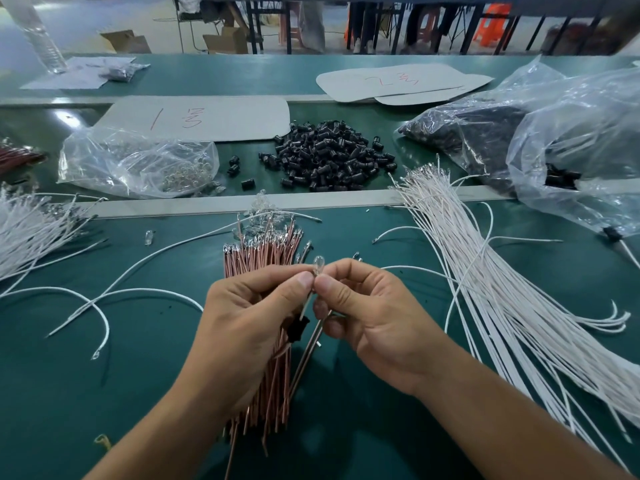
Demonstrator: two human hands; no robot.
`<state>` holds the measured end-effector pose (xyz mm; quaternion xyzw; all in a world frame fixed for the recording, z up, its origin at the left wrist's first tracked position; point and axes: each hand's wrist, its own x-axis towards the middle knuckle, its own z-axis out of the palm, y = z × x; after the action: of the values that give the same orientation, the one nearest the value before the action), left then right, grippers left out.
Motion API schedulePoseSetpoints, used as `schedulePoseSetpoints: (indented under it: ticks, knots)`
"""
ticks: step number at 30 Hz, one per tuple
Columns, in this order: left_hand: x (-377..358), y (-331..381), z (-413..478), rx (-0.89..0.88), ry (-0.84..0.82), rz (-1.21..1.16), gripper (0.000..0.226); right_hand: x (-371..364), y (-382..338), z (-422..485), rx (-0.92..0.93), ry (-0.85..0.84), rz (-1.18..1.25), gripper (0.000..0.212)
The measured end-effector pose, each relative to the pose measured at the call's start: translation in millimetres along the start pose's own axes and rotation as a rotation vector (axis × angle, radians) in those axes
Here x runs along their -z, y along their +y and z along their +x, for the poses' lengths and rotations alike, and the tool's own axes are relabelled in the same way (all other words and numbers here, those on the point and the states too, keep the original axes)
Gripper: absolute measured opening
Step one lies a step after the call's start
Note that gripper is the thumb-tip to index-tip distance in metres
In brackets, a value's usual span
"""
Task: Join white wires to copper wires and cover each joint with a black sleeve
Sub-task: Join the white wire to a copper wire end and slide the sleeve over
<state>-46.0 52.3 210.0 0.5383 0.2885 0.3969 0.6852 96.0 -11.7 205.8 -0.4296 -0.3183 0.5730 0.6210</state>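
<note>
Both hands are over the middle of the counter (166, 375), close to the near edge, with the thumbs meeting tip to tip.

- Left hand (256, 320): thumb and forefinger pinch the base of a small clear bulb (318, 263), and the other fingers (273, 271) are curled. The bulb's dome points toward the far edge.
- Right hand (377, 320): thumb and forefinger pinch the same bulb base from the other side, fingers curled in.
- A thin pale lead (306, 304) drops from the pinch to a black sleeve (297, 328) against the left palm.
- A single copper wire (306, 355) comes out under the right hand's curled fingers. Its long axis slants toward the near edge, leaning left. I cannot tell how its top end meets the bulb.
- The copper wires (258, 263) lie bundled under the left hand. Their long axis runs near to far, with the metal tips toward the far edge.
- The white wires (502, 289) fan along the right side, with their tips at the far end. A second white bundle (27, 230) lies at the left edge, and loose strands curve between them.
- A pile of black sleeves (329, 154) sits toward the far edge, centre.
- Clear plastic bags lie on the left (138, 161) and the right (571, 133).
- A stray bulb (149, 237) lies left of the copper bundle.
</note>
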Motion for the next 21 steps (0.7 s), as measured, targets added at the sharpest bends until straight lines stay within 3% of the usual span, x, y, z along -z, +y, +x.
schedulePoseSetpoints:
  ticks: [6,9,13,21]
  knots:
    - [-2.9,-3.4,-0.8,0.041,0.013,0.016,0.015,-1.6,4.4,-1.2,0.111,0.072,-0.036,0.003]
    - [-6.2,-3.1,-0.7,0.088,-0.006,-0.065,0.01,-2.6,6.4,-1.0,0.123,0.083,-0.022,0.006]
    - [-4.7,-1.0,-0.2,0.159,0.019,-0.174,0.013,-5.1,6.4,-0.6,0.103,0.079,0.063,0.018]
    - [-4.8,1.3,0.0,0.149,0.041,-0.302,0.01,-8.0,4.8,-1.3,-0.014,0.037,0.166,0.02]
